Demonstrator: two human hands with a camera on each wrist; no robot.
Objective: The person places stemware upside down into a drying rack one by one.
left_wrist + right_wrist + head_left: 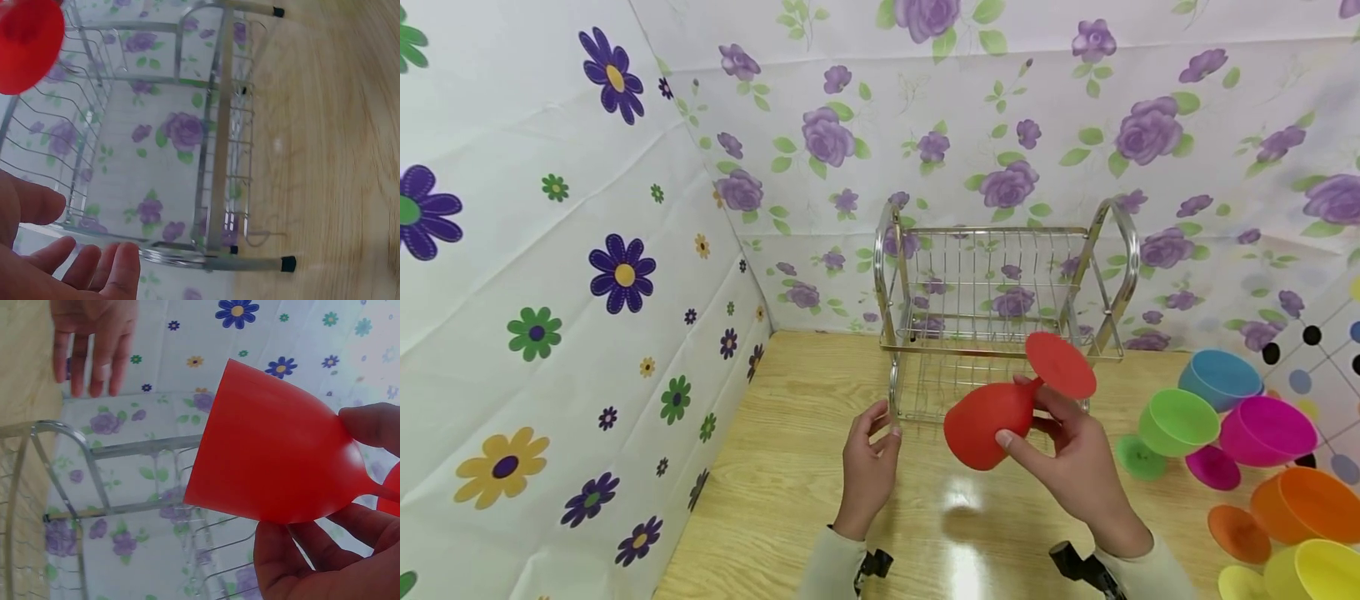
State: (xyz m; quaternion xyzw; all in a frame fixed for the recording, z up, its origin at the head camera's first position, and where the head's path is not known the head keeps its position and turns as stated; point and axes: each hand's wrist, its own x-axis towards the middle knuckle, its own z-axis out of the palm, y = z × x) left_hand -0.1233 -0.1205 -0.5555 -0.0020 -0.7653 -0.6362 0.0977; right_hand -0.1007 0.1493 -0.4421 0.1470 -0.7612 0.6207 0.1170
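Note:
A red plastic goblet (988,425) is held tilted in my right hand (1075,467), its mouth pointing down and left and its round foot up to the right. In the right wrist view, thumb and fingers grip the goblet's bowl (275,450) near the stem. My left hand (871,467) is by the front left leg of a two-tier metal dish rack (985,354), fingers loosely bent, holding nothing. Whether its fingertips touch the rack cannot be told. The left wrist view has the left hand (81,262) beside the rack's side frame (219,156).
At the right stand several more goblets: blue (1221,379), green (1178,423), magenta (1268,432), orange (1307,504) and yellow (1315,571). Flowered sheets (827,133) cover the walls behind and to the left of the wooden table (760,467).

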